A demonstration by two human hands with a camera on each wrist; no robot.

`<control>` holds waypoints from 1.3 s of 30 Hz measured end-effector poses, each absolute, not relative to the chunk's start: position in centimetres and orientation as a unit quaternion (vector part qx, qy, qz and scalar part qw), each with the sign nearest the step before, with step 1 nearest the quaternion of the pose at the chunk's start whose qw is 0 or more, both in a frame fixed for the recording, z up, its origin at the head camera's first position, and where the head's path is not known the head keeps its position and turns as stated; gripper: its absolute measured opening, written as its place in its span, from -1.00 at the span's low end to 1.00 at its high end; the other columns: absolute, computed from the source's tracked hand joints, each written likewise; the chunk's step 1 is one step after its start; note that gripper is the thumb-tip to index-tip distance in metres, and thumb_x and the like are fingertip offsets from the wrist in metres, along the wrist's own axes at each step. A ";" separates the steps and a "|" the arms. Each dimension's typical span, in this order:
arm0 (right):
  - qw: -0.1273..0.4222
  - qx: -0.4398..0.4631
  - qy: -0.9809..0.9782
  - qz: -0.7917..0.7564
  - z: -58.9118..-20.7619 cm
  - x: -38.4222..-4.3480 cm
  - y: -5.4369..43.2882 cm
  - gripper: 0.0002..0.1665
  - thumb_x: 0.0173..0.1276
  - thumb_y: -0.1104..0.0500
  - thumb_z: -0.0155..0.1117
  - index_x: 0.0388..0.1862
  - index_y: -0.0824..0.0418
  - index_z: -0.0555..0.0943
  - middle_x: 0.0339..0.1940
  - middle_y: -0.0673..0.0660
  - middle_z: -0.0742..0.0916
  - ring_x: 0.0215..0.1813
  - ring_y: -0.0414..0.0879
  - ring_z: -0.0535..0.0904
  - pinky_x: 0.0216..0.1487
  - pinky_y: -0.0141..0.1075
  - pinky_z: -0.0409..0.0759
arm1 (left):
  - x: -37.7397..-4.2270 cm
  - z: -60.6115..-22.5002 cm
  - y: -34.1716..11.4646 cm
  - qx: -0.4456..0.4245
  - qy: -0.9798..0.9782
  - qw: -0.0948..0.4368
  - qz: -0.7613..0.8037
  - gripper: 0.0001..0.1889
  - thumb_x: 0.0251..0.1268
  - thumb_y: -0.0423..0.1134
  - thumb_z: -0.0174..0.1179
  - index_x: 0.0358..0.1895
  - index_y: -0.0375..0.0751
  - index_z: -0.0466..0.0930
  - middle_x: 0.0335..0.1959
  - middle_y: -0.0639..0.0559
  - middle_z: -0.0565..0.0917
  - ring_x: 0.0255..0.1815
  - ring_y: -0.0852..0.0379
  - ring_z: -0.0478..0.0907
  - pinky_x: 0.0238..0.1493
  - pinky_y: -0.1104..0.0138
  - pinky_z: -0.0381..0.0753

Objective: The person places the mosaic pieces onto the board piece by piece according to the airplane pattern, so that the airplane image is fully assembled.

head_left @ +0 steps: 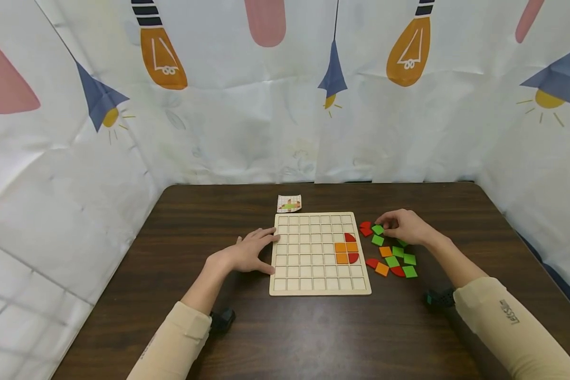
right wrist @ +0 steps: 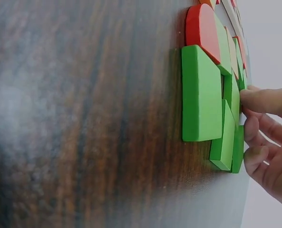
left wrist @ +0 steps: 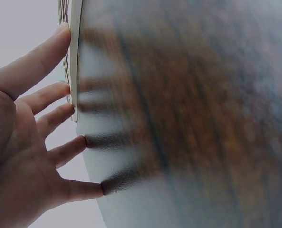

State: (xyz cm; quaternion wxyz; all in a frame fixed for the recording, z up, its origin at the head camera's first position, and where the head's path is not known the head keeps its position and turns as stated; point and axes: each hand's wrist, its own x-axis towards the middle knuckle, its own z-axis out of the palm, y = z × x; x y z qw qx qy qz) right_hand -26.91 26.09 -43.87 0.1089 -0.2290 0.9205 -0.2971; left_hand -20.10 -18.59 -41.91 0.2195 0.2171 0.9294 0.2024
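Observation:
A square wooden grid board (head_left: pixel 304 291) lies on the table. My left hand (head_left: pixel 248 252) is at its left edge with fingers spread; in the left wrist view, the thumb touches the board's side (left wrist: pixel 75 52) and the other fingertips meet the board and tabletop. On the board's right part sit orange squares (head_left: pixel 341 258) and red quarter-round pieces (head_left: pixel 349 237). Right of the board, my right hand (head_left: pixel 408 227) pinches at a green square tile (head_left: pixel 377 229) at the top of the loose pieces. In the right wrist view, thumb and fingers (right wrist: pixel 255 100) are bent beside green tiles (right wrist: pixel 202 95).
Loose green, orange (head_left: pixel 382 269) and red pieces (head_left: pixel 398 271) lie right of the board. A small pattern card (head_left: pixel 289 203) rests behind the board. The dark wooden table (head_left: pixel 313 338) meets a printed white curtain (head_left: pixel 275 132) at the back.

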 end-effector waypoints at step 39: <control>0.056 -0.223 0.918 -0.322 -43.4 -25.3 24.2 -0.68 0.43 0.22 0.40 0.10 0.32 0.68 -0.21 0.06 0.75 -0.19 -0.04 0.68 -0.16 -0.13 0.66 | -20.2 -42.0 -18.6 0.218 0.930 0.222 0.196 -0.10 0.31 0.01 0.44 0.63 -0.10 0.19 0.69 -0.09 -0.03 0.66 -0.27 -0.21 0.42 -0.45 -0.21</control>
